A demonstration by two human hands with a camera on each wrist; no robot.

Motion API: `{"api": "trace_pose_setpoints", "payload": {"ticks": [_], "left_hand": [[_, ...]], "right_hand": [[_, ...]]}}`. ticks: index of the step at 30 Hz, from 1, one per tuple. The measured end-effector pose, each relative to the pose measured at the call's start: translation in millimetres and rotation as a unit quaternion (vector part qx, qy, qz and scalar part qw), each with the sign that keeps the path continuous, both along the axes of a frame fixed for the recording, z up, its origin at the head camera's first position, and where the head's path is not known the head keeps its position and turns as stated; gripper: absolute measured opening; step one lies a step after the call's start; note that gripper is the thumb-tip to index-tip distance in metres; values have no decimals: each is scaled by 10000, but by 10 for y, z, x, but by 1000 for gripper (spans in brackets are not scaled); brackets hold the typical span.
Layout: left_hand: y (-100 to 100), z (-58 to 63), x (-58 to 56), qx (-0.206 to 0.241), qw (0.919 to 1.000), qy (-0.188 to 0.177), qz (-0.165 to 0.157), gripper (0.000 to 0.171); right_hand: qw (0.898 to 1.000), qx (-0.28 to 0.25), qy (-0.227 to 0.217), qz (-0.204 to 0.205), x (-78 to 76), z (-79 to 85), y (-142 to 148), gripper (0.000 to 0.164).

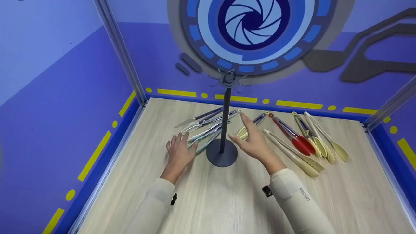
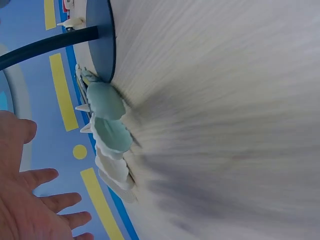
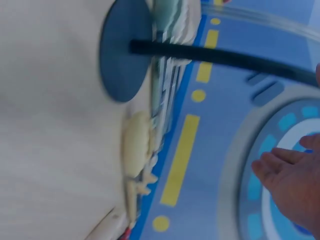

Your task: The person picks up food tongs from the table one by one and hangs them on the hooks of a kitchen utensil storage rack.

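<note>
A black stand with a round base (image 1: 222, 158), an upright pole (image 1: 225, 120) and a ring of hooks (image 1: 229, 79) on top stands on the table. To its left hovers my left hand (image 1: 180, 152), fingers spread, overlapping the ends of teal tongs (image 1: 208, 143) in the head view. The left wrist view shows that palm (image 2: 30, 205) holding nothing, with the teal tongs' scalloped heads (image 2: 106, 102) lying beyond it. On the pole's other side is my right hand (image 1: 255, 143), thumb apart from straight fingers, holding nothing. Pale yellow tongs (image 1: 242, 132) lie partly hidden behind it.
White-tipped tongs (image 1: 195, 126) and grey tongs (image 1: 185, 122) lie behind the teal ones. Toward the right are cream tongs (image 1: 292, 152), red-tipped tongs (image 1: 302, 145) and several more pale tongs (image 1: 339, 151). Blue printed panels (image 1: 81, 81) wall the table in at the back and sides.
</note>
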State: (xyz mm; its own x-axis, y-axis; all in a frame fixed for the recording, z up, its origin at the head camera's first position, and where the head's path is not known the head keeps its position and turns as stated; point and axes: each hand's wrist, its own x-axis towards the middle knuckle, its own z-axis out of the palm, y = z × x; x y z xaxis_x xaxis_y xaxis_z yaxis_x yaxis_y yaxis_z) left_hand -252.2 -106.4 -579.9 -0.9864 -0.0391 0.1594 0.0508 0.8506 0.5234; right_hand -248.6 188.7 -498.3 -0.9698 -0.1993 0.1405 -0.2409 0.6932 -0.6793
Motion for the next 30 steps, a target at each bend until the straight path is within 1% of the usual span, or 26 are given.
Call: {"api": "trace_pose_setpoints", "payload": {"ticks": [4,7,10,12,16,19,22,26,30], "left_hand": [[-16,-20,28,100,9999,26,-17,61],[-33,-19,44,151,9998,103,-38,59],[-46,-16,48,188,9996,206,-68,55],[-50,-16,42,220,9994,235,-85,52],[-52,-15,29,286,9992,266,-84,49],[-49,-14,39,290,9991,291,-101,48],[-43,-13,56,238,9993,229,-167,49],[-37,-4,67,213,9994,113,-262,51],[-40,-6,71,212,9995,86,-215,50]], "right_hand": [[9978,-575,187,279,-57,139,-207,93],[9915,-1129,402,511,-110,235,-358,87],[9844,-1594,471,578,-151,308,-494,79],[9793,-1892,471,540,-172,343,-567,70],[9687,-2369,633,389,-232,359,-663,41],[9667,-2399,838,314,-266,339,-686,26],[9695,-2216,994,326,-284,315,-674,19],[9706,-2099,1118,369,-299,287,-644,15],[9673,-2186,1243,341,-302,249,-611,15]]}}
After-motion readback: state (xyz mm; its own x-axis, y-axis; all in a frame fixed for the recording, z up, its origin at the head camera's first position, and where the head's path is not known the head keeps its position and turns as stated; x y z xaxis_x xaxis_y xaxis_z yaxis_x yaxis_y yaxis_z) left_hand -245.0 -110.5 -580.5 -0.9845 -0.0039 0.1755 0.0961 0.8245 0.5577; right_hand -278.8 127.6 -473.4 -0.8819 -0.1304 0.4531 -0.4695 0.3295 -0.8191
